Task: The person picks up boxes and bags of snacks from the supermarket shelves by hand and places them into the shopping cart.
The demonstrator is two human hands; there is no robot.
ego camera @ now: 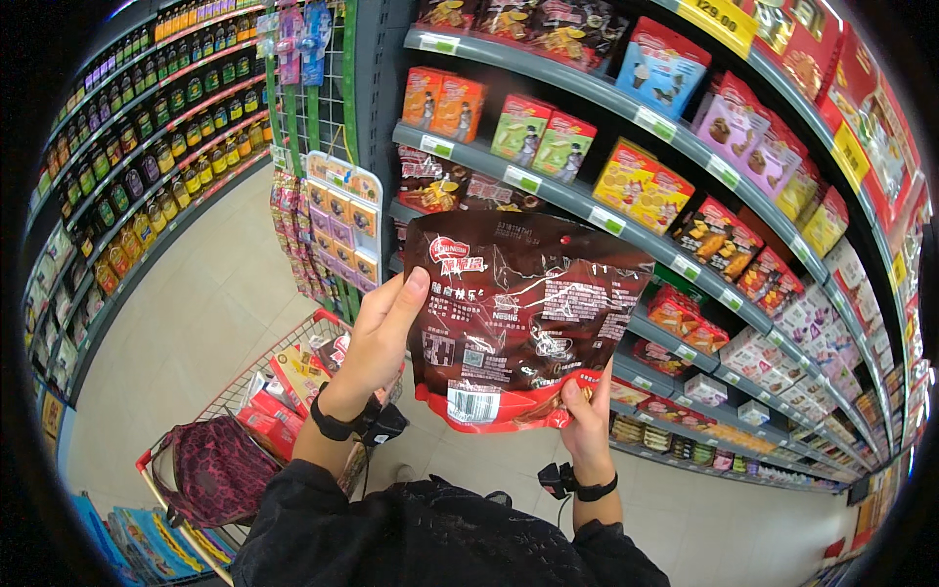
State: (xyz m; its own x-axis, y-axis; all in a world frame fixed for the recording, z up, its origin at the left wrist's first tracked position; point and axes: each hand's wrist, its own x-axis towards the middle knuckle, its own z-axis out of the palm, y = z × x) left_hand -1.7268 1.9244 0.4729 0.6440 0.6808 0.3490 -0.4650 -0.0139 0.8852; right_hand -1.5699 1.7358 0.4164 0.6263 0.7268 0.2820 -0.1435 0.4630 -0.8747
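A dark brown and red Nestlé snack pouch (pixel 528 323) is held up before me, its back with printed text and a barcode turned towards me. My left hand (pixel 385 323) grips its left edge, thumb on the front face and the other fingers hidden behind. At the lower right corner my right hand (pixel 589 414) holds the pouch, thumb pressed on the red band. Both wrists wear black straps with small devices. The pouch covers part of the shelves behind it.
A shopping cart (pixel 143 464) at my left holds a patterned dark red bag (pixel 216 469) and red boxes (pixel 268 425). Snack shelves (pixel 506 55) curve along the front and right. A wire rack (pixel 334 110) with hanging goods stands at the shelf end; bottle shelves (pixel 158 147) line the far left.
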